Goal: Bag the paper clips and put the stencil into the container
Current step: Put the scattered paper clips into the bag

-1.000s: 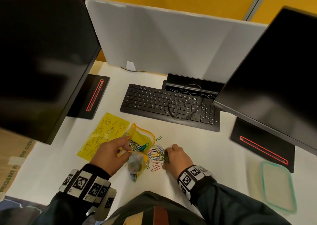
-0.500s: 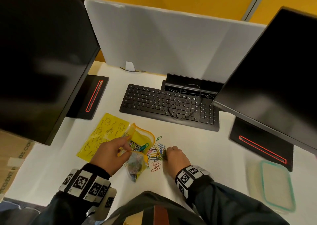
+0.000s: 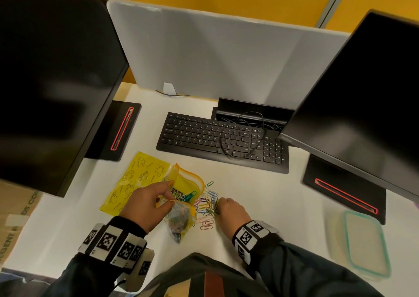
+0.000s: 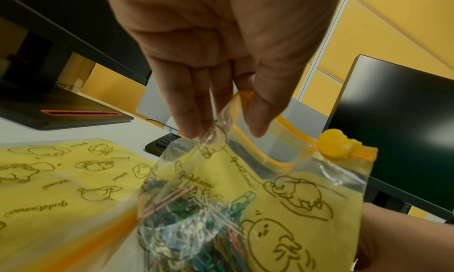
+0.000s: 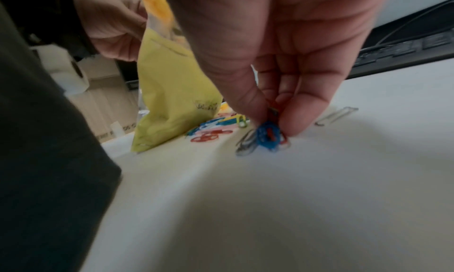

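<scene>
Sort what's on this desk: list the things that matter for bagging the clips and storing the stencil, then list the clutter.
Job:
clear yellow-trimmed zip bag, held by left hand
coloured wire paper clips, pinched by right hand
yellow printed stencil sheet
green-rimmed plastic container

Clutter:
black keyboard
two dark monitors
black cable

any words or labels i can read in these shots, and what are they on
"gudetama", cursive script, repeated on the zip bag that the left hand pinches.
The same script on the yellow stencil.
Cardboard box: large print, cut off and blurred, not readable.
Keyboard: key legends too small.
Wrist bands: square code markers, no words.
</scene>
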Available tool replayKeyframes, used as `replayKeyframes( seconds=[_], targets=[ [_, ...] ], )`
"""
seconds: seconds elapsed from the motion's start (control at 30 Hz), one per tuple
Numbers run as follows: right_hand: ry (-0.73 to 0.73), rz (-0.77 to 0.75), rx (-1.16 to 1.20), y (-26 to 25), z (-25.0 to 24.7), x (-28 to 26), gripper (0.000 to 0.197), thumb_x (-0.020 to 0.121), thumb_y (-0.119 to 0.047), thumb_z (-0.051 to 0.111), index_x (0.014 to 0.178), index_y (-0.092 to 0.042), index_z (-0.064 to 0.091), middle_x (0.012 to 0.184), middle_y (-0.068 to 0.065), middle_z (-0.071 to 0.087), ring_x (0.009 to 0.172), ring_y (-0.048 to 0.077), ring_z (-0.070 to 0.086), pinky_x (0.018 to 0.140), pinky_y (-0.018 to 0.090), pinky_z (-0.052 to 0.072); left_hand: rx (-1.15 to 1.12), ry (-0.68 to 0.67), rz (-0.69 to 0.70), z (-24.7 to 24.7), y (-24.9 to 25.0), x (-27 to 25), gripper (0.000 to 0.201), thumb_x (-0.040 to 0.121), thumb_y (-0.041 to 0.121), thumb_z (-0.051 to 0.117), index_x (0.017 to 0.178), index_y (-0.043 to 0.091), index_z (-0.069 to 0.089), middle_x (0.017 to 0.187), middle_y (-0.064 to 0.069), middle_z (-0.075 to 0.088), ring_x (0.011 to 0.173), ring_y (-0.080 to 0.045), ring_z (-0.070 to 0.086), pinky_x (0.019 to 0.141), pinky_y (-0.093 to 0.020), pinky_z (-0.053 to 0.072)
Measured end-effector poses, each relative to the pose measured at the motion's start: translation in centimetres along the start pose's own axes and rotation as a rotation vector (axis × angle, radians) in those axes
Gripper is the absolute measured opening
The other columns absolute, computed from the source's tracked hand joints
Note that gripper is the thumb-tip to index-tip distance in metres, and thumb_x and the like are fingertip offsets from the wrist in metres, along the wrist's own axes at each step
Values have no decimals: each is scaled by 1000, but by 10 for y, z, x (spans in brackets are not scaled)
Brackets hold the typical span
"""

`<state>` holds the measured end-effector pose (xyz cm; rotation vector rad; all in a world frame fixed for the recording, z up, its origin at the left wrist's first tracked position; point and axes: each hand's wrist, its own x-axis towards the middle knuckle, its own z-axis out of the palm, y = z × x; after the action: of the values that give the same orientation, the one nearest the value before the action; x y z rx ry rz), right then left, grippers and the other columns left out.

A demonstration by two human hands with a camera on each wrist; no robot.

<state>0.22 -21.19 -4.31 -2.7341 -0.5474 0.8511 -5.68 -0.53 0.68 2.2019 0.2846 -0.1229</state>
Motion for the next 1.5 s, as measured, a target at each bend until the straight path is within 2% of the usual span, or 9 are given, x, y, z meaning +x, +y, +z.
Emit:
replayKeyframes(
  seconds=[0.17,0.37,0.53,0.63,0.73,0.83,1.03,1.17,1.5],
  targets=[
    [156,-14,345,2,-35,-5,10,89,-9,52,87,-11,61,83,1,61,81,20,59,65,19,40,5,-12,28,0,2,-1,28,74,2,67,64,26,57,110,19,54,108,-7,52,78,-8,38],
    [190,-206,664,-48,-79,6,8,82,-13,67,88,-16,71,72,-7,63,69,8,57,70,22,45,45,-30,41,-1,6,1,32,72,3,68,61,30,56,116,18,51,107,-6,52,80,-10,39],
    [311,-254,667,-44,-81,11,17,88,-20,60,102,-20,70,99,-4,69,87,5,58,80,17,43,36,5,17,-5,6,-3,36,73,3,69,60,34,55,111,29,52,101,-2,54,76,-5,37],
    [237,-174,424,-11,-72,11,38,83,-20,66,120,-23,57,111,-3,58,96,10,55,89,29,48,5,8,-15,-7,1,-6,35,73,3,69,67,37,60,76,53,52,90,8,52,69,2,37],
    [-110,-216,-57,19,-45,5,96,66,-28,80,143,-24,23,148,1,28,130,23,36,106,41,40,12,23,-11,-9,0,-7,38,72,3,69,59,35,54,90,38,60,93,-1,56,76,-8,40],
    [-197,-263,-230,30,-27,3,117,62,-25,84,146,-25,4,155,4,12,136,28,25,106,44,39,37,27,-15,-10,1,-7,33,72,3,69,58,28,54,112,17,56,100,-8,55,82,-23,42],
    [-101,-214,-68,18,-27,27,110,65,-24,82,147,-21,9,144,7,26,126,28,34,104,43,40,39,38,-12,-9,0,-9,38,72,3,69,56,33,53,111,18,55,99,-7,55,80,-20,41],
    [-93,-257,-106,7,-31,38,73,75,-21,73,138,-17,36,134,9,38,121,30,41,101,43,43,50,47,-19,-10,-1,-11,38,72,5,69,56,36,53,97,29,57,95,-7,57,74,-12,41],
    [-130,-403,-257,23,-32,27,51,86,-11,59,135,-16,45,132,8,46,117,29,46,96,42,46,78,72,-49,-9,-3,-12,17,72,3,69,63,14,59,121,3,61,102,-10,56,76,-19,42]
  ],
)
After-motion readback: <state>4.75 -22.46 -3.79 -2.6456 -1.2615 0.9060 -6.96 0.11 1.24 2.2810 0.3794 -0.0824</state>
